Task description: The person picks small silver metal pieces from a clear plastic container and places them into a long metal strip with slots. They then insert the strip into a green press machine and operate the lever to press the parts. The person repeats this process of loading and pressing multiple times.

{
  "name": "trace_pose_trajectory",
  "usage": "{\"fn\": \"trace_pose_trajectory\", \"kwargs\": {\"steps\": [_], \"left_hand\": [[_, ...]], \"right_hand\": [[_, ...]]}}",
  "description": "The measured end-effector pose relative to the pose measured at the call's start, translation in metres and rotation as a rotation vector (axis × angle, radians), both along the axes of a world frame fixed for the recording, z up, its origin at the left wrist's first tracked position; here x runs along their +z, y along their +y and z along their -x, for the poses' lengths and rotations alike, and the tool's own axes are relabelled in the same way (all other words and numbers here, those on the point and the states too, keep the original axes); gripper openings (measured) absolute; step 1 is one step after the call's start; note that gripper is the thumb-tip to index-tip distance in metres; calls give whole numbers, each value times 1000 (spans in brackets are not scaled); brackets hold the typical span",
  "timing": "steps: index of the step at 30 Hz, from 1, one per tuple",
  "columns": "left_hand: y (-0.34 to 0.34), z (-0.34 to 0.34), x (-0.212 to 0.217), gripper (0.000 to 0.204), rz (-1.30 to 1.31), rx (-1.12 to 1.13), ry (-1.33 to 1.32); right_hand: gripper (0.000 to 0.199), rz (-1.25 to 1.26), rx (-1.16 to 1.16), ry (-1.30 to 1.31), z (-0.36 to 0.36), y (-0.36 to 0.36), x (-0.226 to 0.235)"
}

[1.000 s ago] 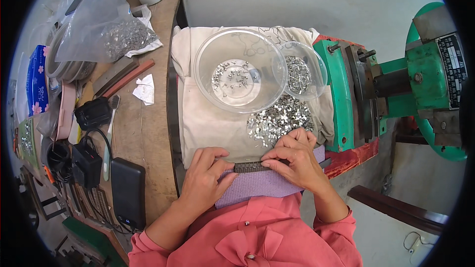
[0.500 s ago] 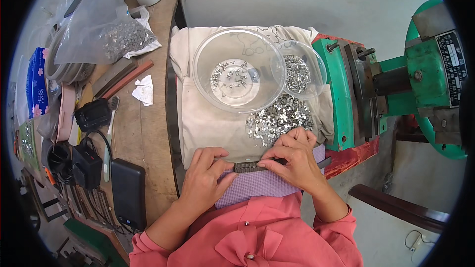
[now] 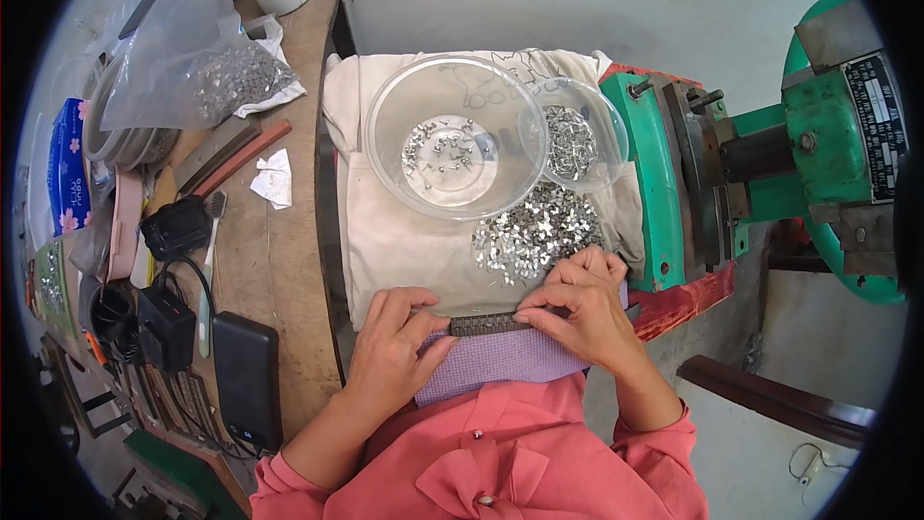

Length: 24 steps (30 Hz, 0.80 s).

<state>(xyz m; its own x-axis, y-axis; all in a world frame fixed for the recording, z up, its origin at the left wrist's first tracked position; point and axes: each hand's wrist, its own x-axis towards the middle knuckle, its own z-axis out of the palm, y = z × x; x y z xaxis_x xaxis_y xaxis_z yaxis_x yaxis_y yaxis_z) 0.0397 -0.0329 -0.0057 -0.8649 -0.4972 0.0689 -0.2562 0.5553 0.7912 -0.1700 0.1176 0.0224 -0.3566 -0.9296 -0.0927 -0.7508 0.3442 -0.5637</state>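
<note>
A dark, slotted metal strip lies crosswise at the near edge of the cloth-covered surface, beside a purple checked cloth. My left hand has its thumb and fingers closed around the strip's left end. At the right part of the strip, my right hand is pinched together, thumb on the near side; anything small between those fingertips is hidden. Just beyond my right hand spreads a pile of small shiny metal pieces. Behind it stand a large clear plastic bowl and a smaller clear bowl, both with small metal parts inside.
A green machine with a steel vise-like block stands close on the right. On the wooden table at left lie a black power bank, a brush, cables and a plastic bag of metal pieces.
My right hand has slid a little to the right along the strip, so more of its slotted face shows. My left hand keeps its hold. The view has shifted slightly.
</note>
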Motion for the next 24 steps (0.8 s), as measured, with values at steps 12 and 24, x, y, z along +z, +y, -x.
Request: {"fn": "trace_pose_trajectory", "kwargs": {"steps": [12, 24], "left_hand": [[0, 1, 0, 26, 9, -2, 7], [0, 0, 0, 26, 5, 0, 11]], "right_hand": [[14, -3, -9, 7, 0, -1, 3], [13, -11, 0, 21, 3, 1, 5]]}}
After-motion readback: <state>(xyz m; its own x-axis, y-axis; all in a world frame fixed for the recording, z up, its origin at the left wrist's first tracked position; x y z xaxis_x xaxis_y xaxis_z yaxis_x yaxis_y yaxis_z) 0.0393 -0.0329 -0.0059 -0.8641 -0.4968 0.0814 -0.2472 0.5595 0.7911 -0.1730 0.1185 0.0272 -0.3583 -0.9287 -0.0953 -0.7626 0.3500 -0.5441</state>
